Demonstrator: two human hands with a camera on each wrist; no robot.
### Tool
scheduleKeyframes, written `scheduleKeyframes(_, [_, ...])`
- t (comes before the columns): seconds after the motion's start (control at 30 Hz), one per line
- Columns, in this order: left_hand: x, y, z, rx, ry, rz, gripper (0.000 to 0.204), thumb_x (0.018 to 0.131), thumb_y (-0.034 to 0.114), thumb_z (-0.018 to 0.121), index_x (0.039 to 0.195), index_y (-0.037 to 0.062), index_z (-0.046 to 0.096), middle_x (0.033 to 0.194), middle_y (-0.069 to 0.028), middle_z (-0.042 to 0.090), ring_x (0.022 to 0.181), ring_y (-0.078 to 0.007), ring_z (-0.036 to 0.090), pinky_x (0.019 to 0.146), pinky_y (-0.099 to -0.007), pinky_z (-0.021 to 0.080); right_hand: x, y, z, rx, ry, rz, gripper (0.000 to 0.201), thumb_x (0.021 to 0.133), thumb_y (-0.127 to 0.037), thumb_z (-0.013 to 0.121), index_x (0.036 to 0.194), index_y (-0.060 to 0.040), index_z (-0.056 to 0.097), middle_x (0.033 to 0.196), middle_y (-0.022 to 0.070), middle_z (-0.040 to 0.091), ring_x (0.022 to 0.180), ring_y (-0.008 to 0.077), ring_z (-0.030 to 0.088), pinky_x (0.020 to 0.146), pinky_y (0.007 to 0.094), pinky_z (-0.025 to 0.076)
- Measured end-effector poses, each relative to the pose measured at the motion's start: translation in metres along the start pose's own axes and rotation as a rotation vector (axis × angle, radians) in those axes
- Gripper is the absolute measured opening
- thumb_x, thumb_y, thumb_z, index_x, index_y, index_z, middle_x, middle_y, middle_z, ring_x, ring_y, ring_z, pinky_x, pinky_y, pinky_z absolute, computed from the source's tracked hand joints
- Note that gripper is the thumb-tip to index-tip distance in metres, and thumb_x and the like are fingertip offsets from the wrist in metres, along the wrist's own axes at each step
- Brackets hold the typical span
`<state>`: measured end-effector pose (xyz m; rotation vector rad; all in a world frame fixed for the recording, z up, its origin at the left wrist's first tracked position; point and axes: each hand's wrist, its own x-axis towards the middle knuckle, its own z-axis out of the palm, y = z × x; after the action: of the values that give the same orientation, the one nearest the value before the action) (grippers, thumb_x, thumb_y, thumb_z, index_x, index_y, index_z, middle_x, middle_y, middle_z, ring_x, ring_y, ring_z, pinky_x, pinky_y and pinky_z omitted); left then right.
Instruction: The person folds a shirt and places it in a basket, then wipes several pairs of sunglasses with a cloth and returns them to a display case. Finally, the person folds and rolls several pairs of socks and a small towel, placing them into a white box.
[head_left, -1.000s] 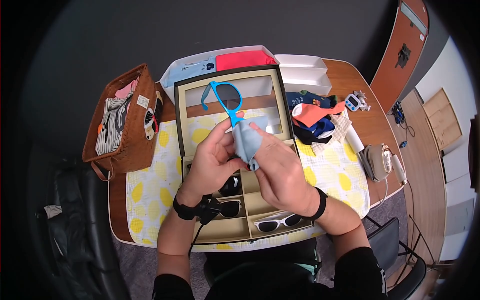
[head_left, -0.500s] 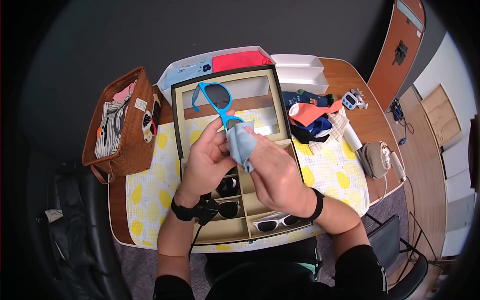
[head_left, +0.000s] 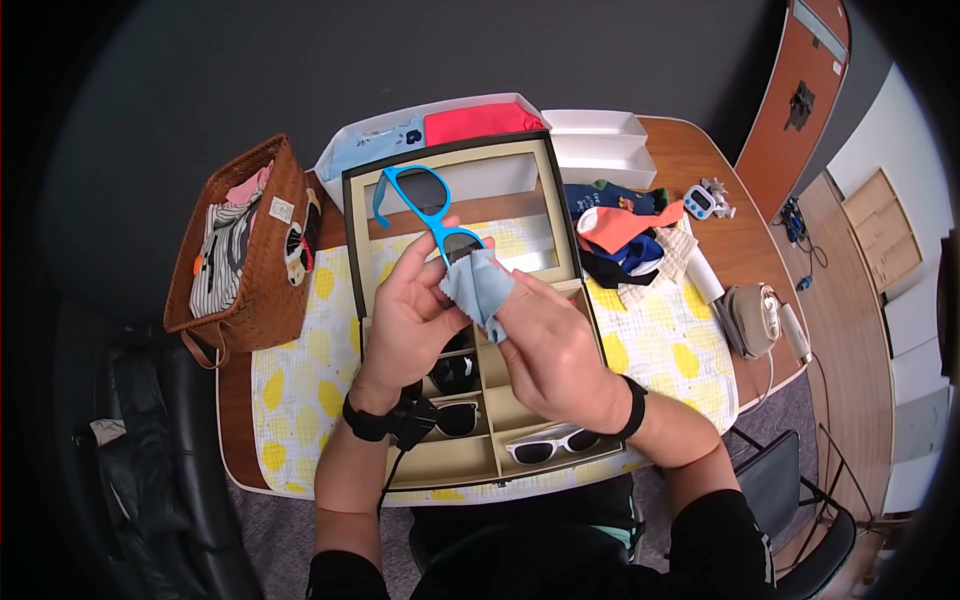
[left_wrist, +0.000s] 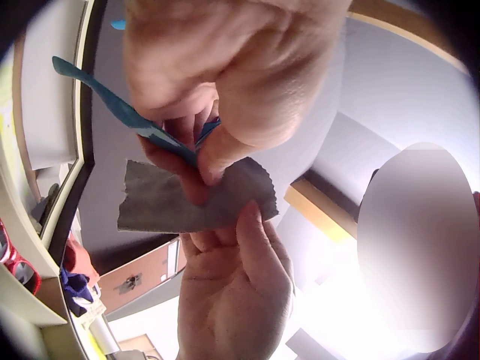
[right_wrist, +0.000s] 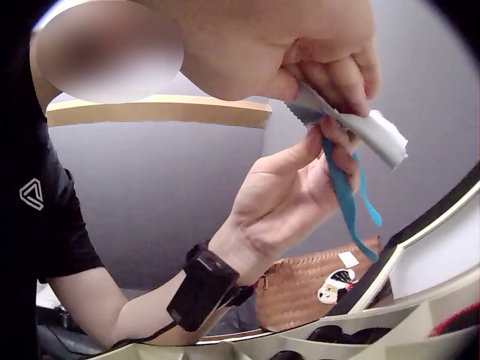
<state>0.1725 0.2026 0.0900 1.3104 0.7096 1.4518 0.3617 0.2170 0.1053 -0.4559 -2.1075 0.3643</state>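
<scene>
My left hand (head_left: 408, 325) grips blue-framed sunglasses (head_left: 422, 192) near the end of the front, one lens and a folded-out temple pointing up and away. Between my right hand's (head_left: 560, 355) thumb and fingers is a light blue cleaning cloth (head_left: 478, 285) with zigzag edges, laid over the nearer lens. In the left wrist view the cloth (left_wrist: 157, 206) spans from one hand to the other, and a blue temple (left_wrist: 105, 94) sticks out of the left hand. Below both hands lies an open compartment box (head_left: 455, 462) holding several sunglasses, including a white pair (head_left: 552, 446).
A woven basket (head_left: 270, 270) of clothes stands at the left. Behind the raised windowed lid are white trays (head_left: 600, 165), one with folded clothes (head_left: 475, 125). To the right lie socks (head_left: 620, 232), a timer (head_left: 700, 201) and a beige corded appliance (head_left: 752, 322). A lemon-print cloth (head_left: 300, 400) covers the table.
The sunglasses have tilted and shifted to the left, and more of the nearer lens shows. Both hands moved slightly left, with the cloth sliding along in the right hand's pinch.
</scene>
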Motion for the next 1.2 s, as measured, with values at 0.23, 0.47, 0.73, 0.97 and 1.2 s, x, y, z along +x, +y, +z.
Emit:
scheduleKeyframes(0.23, [0.001, 0.005, 0.002, 0.000, 0.059, -0.043, 0.080, 0.089, -0.016, 0.061, 0.157, 0.0000, 0.022, 0.145, -0.0233, 0.053, 0.130, -0.0246, 0.057, 0.106, -0.0359, 0.050, -0.001, -0.007, -0.002, 0.011, -0.030, -0.051, 0.043, 0.069, 0.008, 0.068, 0.112, 0.0125, 0.061, 0.110, 0.0301, 0.066, 0.117, 0.0461, 0.063, 0.104, 0.0520, 0.048])
scheduleKeyframes(0.47, [-0.001, 0.004, 0.000, -0.015, -0.018, -0.007, 0.082, 0.089, -0.017, 0.061, 0.158, -0.0003, 0.021, 0.145, -0.0223, 0.052, 0.129, -0.0252, 0.058, 0.103, -0.0355, 0.052, 0.000, 0.008, -0.004, -0.015, -0.008, -0.008, 0.051, 0.071, 0.008, 0.068, 0.121, 0.0131, 0.059, 0.111, 0.0299, 0.066, 0.117, 0.0452, 0.063, 0.105, 0.0520, 0.048])
scheduleKeyframes(0.73, [-0.005, 0.005, 0.001, -0.008, -0.096, -0.119, 0.081, 0.087, -0.019, 0.063, 0.157, -0.0018, 0.026, 0.137, -0.0156, 0.056, 0.121, -0.0225, 0.060, 0.098, -0.0346, 0.055, 0.003, 0.008, -0.008, -0.053, -0.005, -0.021, 0.046, 0.074, 0.008, 0.067, 0.119, 0.0125, 0.060, 0.116, 0.0311, 0.065, 0.121, 0.0469, 0.061, 0.108, 0.0532, 0.046])
scheduleKeyframes(0.97, [-0.006, 0.004, 0.003, 0.148, -0.123, -0.148, 0.083, 0.084, -0.021, 0.062, 0.157, -0.0006, 0.028, 0.139, -0.0148, 0.055, 0.123, -0.0199, 0.059, 0.104, -0.0336, 0.050, 0.005, -0.001, -0.009, -0.050, -0.036, -0.065, 0.041, 0.072, 0.007, 0.068, 0.112, 0.0116, 0.062, 0.119, 0.0312, 0.064, 0.122, 0.0460, 0.061, 0.108, 0.0529, 0.046])
scheduleKeyframes(1.2, [0.000, 0.006, 0.005, 0.062, -0.001, -0.050, 0.080, 0.086, -0.021, 0.058, 0.157, 0.0012, 0.027, 0.139, -0.0170, 0.058, 0.131, -0.0224, 0.055, 0.108, -0.0352, 0.048, 0.001, -0.009, -0.006, -0.059, -0.070, -0.078, 0.038, 0.070, 0.007, 0.068, 0.107, 0.0118, 0.061, 0.120, 0.0321, 0.064, 0.122, 0.0444, 0.061, 0.108, 0.0525, 0.046])
